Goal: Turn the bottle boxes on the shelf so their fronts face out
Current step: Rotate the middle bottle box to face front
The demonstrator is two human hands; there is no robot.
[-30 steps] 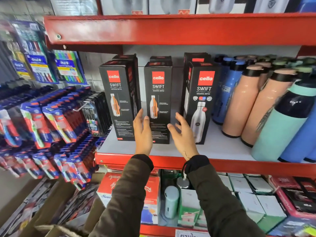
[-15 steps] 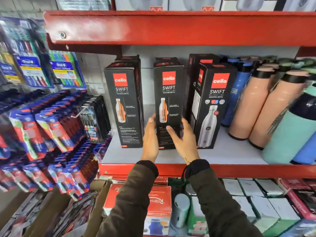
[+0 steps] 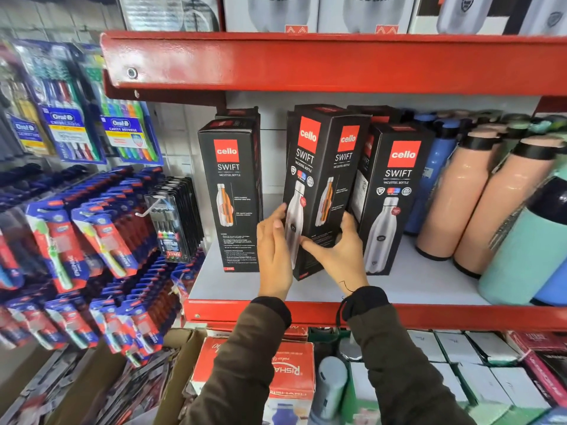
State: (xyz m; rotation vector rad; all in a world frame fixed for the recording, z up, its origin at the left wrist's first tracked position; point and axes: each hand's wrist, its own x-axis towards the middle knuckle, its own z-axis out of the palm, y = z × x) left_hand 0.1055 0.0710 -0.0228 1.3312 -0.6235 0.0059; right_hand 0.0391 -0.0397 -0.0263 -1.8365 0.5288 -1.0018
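Three black bottle boxes stand in the front row on the white shelf [image 3: 408,285]. The middle box [image 3: 319,179] is held at its lower part between both hands and stands corner-on. Two of its faces show: the steel-bottle face on the left and the orange-bottle face on the right. My left hand [image 3: 274,250] presses its left face. My right hand [image 3: 340,250] wraps its right side. The left box [image 3: 230,191] shows its orange-bottle face. The right box [image 3: 391,191] shows its steel-bottle face. More black boxes stand behind them.
Peach bottles [image 3: 451,191], blue bottles [image 3: 435,167] and a teal one [image 3: 527,250] crowd the shelf's right side. A red shelf lip [image 3: 306,61] hangs above the boxes. Toothbrush packs [image 3: 92,240] hang at the left. Cartons [image 3: 288,372] fill the shelf below.
Both hands have closed on the middle box and rotated it from orange-bottle face out to corner-on, bringing the steel-bottle face into sight. The view has moved closer.
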